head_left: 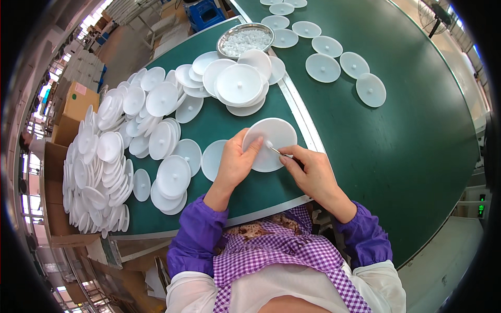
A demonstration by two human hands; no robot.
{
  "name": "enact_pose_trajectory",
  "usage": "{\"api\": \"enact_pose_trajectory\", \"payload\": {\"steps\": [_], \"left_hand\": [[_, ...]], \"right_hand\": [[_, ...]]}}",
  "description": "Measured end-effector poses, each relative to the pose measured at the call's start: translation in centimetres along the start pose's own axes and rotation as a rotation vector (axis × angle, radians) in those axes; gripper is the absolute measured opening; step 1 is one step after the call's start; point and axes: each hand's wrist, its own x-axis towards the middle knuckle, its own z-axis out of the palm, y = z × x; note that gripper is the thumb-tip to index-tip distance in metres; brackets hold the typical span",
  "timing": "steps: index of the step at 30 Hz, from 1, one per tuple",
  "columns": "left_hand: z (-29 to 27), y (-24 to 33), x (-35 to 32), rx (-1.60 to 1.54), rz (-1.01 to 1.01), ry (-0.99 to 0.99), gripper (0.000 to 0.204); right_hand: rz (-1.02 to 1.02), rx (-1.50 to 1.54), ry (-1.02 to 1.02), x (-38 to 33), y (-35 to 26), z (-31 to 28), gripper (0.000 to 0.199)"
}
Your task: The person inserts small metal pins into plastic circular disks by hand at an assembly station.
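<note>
A round white disc (277, 131) with a small knob at its centre is tilted up in front of me. My left hand (235, 160) grips its left edge, thumb over the face, fingers hidden behind. My right hand (314, 175) pinches a slim metal tool (276, 151) that looks like tweezers. The tool's tip is at the disc's centre knob; whether it grips the knob I cannot tell. Just left of my left hand, another white disc (211, 160) lies on the green table (261, 195). Beyond my hands is a pile of similar discs (239, 83).
A large heap of white discs (99, 177) covers the table's left side, beside a cardboard box (56, 195). A metal bowl (219, 46) of small white pieces stands at the back. Past a pale rail (305, 128), several discs (371, 89) lie on a green belt-like surface (376, 172).
</note>
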Motion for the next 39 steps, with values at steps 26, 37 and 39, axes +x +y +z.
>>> {"api": "enact_pose_trajectory", "payload": {"steps": [26, 37, 39], "left_hand": [[7.7, -1.0, -2.3, 0.4, 0.208, 0.063, 0.013], [7.9, 1.2, -2.2, 0.465, 0.338, 0.224, 0.019], [8.0, 1.2, -2.4, 0.437, 0.344, 0.21, 0.018]], "right_hand": [[0.056, -0.248, -0.125, -0.8, 2.0, -2.9, 0.011], [0.26, 0.469, -0.004, -1.0, 4.0, -1.5, 0.008], [-0.03, 0.002, 0.216, -1.9, 2.2, -0.3, 0.008]]}}
